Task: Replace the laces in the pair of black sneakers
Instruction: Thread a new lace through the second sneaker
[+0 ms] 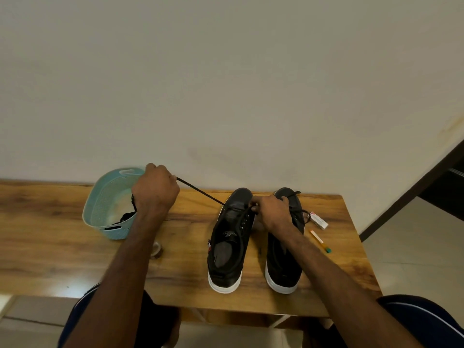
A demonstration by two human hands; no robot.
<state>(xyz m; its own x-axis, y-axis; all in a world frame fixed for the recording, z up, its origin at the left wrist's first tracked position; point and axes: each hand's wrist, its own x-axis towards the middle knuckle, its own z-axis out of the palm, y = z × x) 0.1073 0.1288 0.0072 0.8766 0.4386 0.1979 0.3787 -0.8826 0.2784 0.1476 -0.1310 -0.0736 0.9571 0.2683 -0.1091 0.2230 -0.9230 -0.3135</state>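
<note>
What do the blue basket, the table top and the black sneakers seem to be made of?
Blue basket: likely moulded plastic, matte; perforated walls and cut-out handles. Table top: wood or wood-look laminate, slightly glossy; grain streaks and a pale reflection show. Black sneakers: probably smooth leather or synthetic, soft sheen on the toe; white soles look like rubber.

head view | worn high | faces forward, down at table (62, 247) | close | single view

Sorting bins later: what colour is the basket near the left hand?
The basket is light blue, seen best in the head view.
</note>
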